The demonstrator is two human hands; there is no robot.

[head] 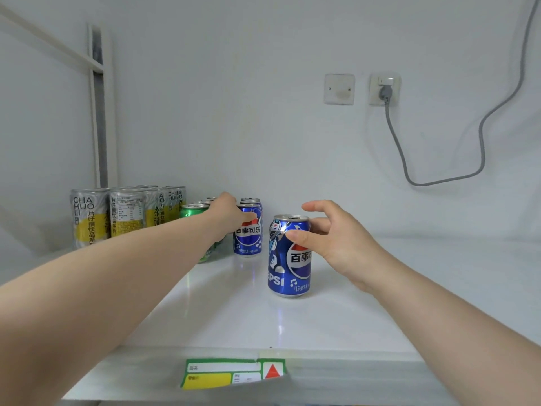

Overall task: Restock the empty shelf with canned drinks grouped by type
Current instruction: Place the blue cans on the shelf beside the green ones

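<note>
Left hand [228,212] gripping lined-up Pepsi can [248,240], forearm [140,259] across green cans [191,211] — half-hidden

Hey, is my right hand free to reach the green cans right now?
Probably not directly. Your left forearm crosses in front of the green cans, left hand gripping a rear Pepsi can, which stands between them and your right hand.

A blank white wall plate [339,89] sits just beside a socket [376,93] holding a grey plug [385,91]. Its grey cable [395,142] loops down the wall. A green-and-yellow price label [222,373] shows lowest, and a white post [98,127] stands left.
</note>
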